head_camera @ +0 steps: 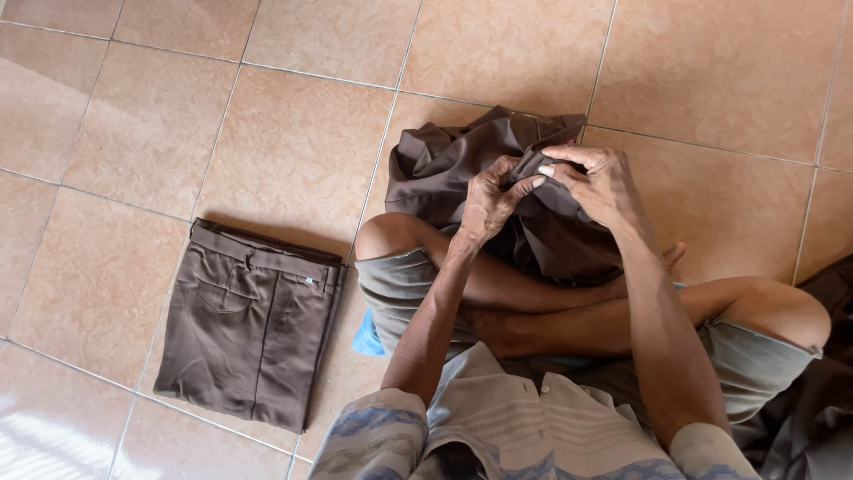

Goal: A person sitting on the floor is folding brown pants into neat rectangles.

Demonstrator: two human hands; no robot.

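Observation:
A crumpled dark brown garment (444, 164) lies over my crossed legs and onto the tiled floor in front of me. My left hand (489, 200) pinches a fold of its cloth near the top. My right hand (600, 182) grips the same bunched fold from the other side, fingertips almost touching the left hand's. A second pair of brown trousers (244, 324) lies folded flat on the floor to my left, waistband away from me, apart from both hands.
The floor is large tan tiles (293, 142) with grey grout lines. More dark cloth (813, 409) is heaped at the right edge beside my knee. A bit of blue material (366, 340) shows under my left thigh.

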